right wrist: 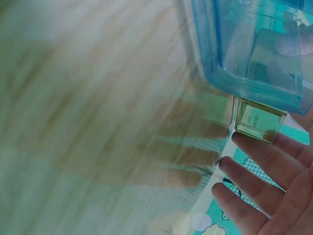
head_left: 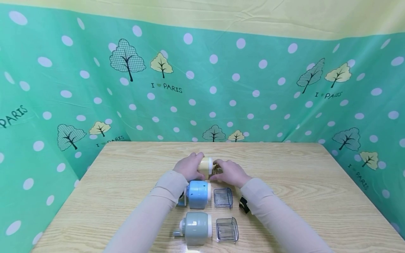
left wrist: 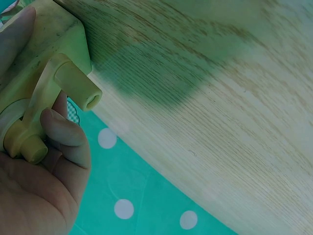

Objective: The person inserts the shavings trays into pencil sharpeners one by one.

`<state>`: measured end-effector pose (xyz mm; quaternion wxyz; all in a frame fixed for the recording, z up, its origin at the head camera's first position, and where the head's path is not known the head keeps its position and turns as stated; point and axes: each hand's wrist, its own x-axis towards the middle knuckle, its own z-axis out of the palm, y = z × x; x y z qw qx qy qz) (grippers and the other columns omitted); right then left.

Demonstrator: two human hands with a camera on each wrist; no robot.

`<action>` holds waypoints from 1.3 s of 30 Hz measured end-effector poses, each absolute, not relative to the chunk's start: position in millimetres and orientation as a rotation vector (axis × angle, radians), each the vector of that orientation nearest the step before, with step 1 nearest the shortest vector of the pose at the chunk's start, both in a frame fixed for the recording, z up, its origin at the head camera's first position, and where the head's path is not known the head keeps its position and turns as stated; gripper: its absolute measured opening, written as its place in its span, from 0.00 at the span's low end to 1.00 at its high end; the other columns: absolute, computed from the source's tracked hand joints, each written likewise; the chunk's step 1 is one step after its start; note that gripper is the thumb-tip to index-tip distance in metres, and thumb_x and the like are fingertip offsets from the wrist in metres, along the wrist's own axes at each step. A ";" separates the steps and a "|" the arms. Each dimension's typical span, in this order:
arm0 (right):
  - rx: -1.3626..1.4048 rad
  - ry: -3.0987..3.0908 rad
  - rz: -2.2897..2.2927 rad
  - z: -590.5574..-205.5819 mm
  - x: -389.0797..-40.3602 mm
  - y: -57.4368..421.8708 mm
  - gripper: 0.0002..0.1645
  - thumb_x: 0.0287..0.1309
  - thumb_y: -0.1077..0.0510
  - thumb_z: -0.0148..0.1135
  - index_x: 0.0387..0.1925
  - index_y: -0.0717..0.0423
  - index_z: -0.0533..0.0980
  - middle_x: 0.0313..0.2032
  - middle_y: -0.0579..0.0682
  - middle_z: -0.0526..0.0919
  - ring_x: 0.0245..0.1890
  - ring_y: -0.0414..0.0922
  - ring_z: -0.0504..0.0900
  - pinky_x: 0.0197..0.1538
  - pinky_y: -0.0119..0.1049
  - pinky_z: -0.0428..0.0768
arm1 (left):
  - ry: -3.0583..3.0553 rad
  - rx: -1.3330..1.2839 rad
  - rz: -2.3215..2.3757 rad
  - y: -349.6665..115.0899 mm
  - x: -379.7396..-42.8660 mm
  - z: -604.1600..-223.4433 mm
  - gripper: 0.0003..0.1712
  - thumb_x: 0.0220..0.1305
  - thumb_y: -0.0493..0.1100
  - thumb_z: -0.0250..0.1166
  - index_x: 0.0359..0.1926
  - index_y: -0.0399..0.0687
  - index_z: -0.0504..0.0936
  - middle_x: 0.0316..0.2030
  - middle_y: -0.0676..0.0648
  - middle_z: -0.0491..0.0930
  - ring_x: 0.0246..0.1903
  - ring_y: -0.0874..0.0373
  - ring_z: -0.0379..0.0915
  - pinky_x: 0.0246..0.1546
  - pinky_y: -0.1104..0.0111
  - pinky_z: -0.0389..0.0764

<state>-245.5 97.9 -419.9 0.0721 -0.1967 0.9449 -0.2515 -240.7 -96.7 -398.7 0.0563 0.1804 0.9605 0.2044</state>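
Note:
My left hand (head_left: 191,167) grips a yellow hand-crank pencil sharpener (head_left: 205,166) near the middle of the table. In the left wrist view, its crank handle (left wrist: 78,85) points outward beside my curled finger. At the sharpener's right end, my right hand (head_left: 230,172) holds a small clear yellow drawer (right wrist: 259,120) between thumb and fingers. Its other fingers are spread in the right wrist view. Whether the drawer sits partly inside the sharpener cannot be told. Just nearer stands a blue pencil sharpener (head_left: 198,194), with a clear bluish drawer (head_left: 223,197) apart on its right.
Nearest me stands a grey-green pencil sharpener (head_left: 197,228) with its crank to the left. A clear grey drawer (head_left: 227,230) lies to its right. A black object (head_left: 244,205) shows by my right sleeve. Behind the wooden table (head_left: 142,158) hangs a green dotted curtain (head_left: 177,116).

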 end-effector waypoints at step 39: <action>-0.622 2.877 -0.712 -419.1 -247.2 91.7 0.37 0.47 0.43 0.74 0.56 0.59 0.79 0.38 0.51 0.86 0.36 0.43 0.80 0.47 0.45 0.81 | 2.930 0.555 0.594 -97.8 -242.2 -400.6 0.35 0.46 0.50 0.78 0.54 0.48 0.73 0.38 0.47 0.74 0.31 0.54 0.73 0.34 0.58 0.79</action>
